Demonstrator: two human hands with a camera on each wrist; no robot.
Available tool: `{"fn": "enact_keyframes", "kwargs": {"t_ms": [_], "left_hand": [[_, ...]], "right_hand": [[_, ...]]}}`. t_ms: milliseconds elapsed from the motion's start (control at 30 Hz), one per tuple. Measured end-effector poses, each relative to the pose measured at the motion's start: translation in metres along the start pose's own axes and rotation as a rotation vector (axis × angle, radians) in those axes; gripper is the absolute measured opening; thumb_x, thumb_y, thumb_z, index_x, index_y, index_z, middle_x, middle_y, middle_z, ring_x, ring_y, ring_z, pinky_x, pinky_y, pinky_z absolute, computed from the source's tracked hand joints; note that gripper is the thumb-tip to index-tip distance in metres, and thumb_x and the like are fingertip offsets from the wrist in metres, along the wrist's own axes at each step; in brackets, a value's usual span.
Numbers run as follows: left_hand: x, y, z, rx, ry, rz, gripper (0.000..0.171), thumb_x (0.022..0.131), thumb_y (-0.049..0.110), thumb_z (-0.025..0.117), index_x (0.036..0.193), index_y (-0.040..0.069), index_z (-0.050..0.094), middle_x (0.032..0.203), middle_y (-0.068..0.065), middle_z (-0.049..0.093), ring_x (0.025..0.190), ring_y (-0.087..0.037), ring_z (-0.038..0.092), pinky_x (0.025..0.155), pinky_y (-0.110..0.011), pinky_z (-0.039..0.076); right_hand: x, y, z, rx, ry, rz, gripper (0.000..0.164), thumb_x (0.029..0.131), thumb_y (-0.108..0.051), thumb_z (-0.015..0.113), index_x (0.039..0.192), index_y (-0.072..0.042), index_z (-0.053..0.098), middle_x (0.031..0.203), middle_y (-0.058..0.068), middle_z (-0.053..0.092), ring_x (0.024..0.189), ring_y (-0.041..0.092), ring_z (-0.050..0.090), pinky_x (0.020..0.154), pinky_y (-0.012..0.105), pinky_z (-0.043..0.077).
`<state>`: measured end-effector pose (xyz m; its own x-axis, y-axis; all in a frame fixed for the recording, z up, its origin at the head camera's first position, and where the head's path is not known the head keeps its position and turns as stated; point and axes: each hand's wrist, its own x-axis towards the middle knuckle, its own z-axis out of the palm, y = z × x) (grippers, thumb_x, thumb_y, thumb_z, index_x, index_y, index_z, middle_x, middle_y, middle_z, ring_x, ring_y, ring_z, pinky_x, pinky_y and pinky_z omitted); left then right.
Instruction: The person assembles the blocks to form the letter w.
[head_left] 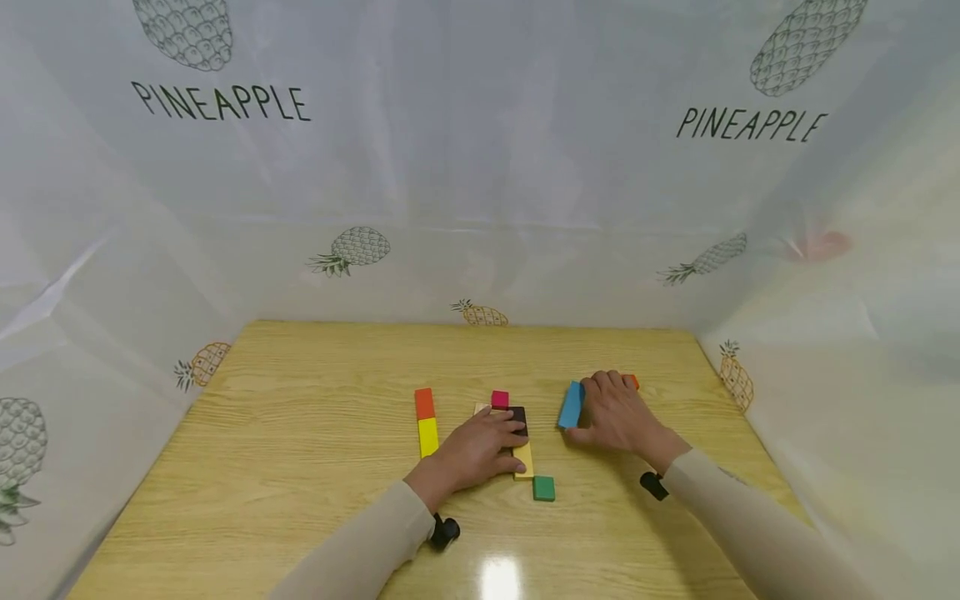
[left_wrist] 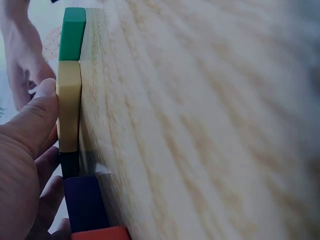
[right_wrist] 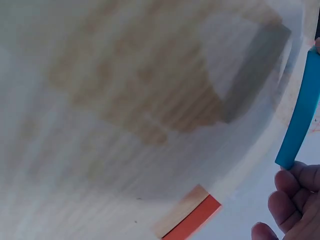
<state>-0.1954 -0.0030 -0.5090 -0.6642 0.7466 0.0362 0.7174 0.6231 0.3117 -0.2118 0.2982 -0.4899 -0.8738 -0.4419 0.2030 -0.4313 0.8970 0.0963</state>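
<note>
My right hand (head_left: 618, 417) pinches a long blue block (head_left: 571, 405) by its ends, between thumb and fingers. In the right wrist view, the blue block (right_wrist: 299, 110) hangs over the table with a shadow off to its side. My left hand (head_left: 480, 448) rests with spread fingers on a group of blocks left of it. Its thumb touches a pale yellow block (left_wrist: 69, 107), and other fingers lie near a black block (head_left: 519, 421). A green block (head_left: 543, 489) sits at the pale yellow one's near end. Part of the group is hidden under the hand.
A magenta cube (head_left: 500, 400) lies at the group's far side. To the left, an orange-red block (head_left: 424, 403) and a yellow block (head_left: 428, 436) form a line. An orange block (head_left: 634, 382) shows behind my right hand. Pineapple-printed sheeting (head_left: 480, 167) surrounds the wooden table (head_left: 315, 467).
</note>
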Motion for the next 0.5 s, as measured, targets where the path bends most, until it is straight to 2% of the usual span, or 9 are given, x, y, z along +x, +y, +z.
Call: {"fn": "enact_keyframes", "kwargs": {"t_ms": [200,500], "left_hand": [[0.000,-0.001,0.002,-0.005,-0.001,-0.002,0.054,0.102,0.053,0.063,0.147,0.023,0.065,0.156,0.006,0.057,0.155,-0.017,0.041,0.132,-0.047,0.024],[0.001,-0.002,-0.001,-0.015,-0.001,-0.002,0.053,0.102,0.052,0.063,0.147,0.023,0.066,0.156,0.006,0.057,0.155,-0.018,0.040,0.133,-0.046,0.022]], "right_hand": [[-0.012,-0.003,0.004,-0.010,0.017,-0.041,0.083,0.080,-0.066,0.077,0.123,0.004,0.065,0.115,0.019,0.062,0.106,0.038,0.056,0.084,0.051,0.047],[-0.024,-0.009,0.007,0.073,-0.066,-0.042,0.086,0.083,-0.066,0.074,0.133,0.004,0.064,0.123,0.017,0.062,0.111,0.034,0.055,0.091,0.055,0.049]]}}
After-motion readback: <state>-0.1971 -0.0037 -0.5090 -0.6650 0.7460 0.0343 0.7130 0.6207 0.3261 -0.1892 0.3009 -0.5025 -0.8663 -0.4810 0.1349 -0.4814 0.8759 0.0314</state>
